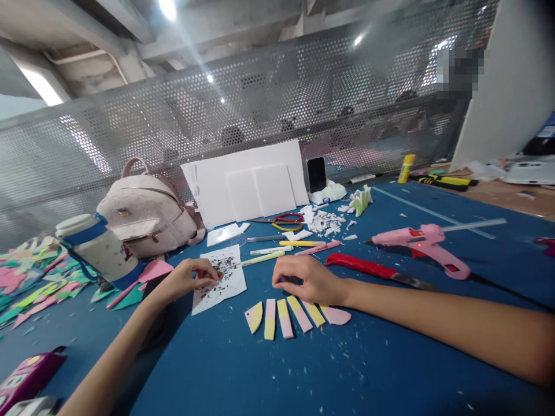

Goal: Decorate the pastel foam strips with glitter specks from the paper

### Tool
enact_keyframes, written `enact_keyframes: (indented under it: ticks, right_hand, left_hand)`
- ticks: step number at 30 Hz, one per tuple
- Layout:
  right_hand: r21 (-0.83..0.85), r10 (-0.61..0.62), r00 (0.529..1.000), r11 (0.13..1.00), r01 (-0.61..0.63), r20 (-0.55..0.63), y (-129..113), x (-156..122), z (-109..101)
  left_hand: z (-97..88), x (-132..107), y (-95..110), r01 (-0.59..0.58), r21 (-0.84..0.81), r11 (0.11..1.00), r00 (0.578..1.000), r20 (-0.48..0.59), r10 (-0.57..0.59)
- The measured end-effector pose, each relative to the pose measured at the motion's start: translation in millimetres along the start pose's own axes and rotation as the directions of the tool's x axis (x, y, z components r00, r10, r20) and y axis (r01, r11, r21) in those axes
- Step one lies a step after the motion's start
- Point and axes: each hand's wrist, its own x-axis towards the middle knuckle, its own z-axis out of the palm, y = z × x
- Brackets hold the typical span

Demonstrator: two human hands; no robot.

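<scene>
My left hand (196,275) is at the left edge of a white paper sheet (236,283), its thumb and fingers pinched together over the small coloured bits (223,277) scattered there. Whatever lies between those fingertips is too small to make out. My right hand (310,279) hovers just behind a row of pink and yellow foam pieces (284,319). Its fingers are curled in towards the thumb, and anything they hold is hidden. The leftmost foam piece (254,318) is rounded and bears a small dark dot; the rightmost is plain pink. Several pens (265,257) lie behind the hands.
A red utility knife (362,264) and a pink glue gun (422,240) with a cord lie right. Behind are scissors (288,219), white scraps (325,222), white boards (255,185) and a phone (316,174). A tumbler (102,248), backpack (147,211) and coloured scraps (37,274) occupy the left.
</scene>
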Motion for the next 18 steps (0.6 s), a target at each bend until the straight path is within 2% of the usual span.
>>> enact_keyframes:
  ticks: [4, 8, 18]
  right_hand:
    - [-0.004, 0.001, 1.0, 1.0, -0.001, -0.001, 0.1, -0.2, 0.3]
    - [-0.004, -0.005, 1.0, 1.0, 0.005, -0.001, 0.1, 0.2, 0.4]
    - [0.001, -0.002, 1.0, 1.0, 0.002, -0.003, 1.1, 0.3, 1.0]
  left_hand:
    - [4.6, 2.8, 4.0, -0.031, 0.0, 1.0, 0.999, 0.039, 0.031]
    - [5.5, 2.9, 4.0, -0.042, 0.016, 0.999, 0.999, 0.034, 0.041]
    - [2.6, 0.1, 10.7, 0.021, 0.045, 0.999, 0.993, 0.113, -0.026]
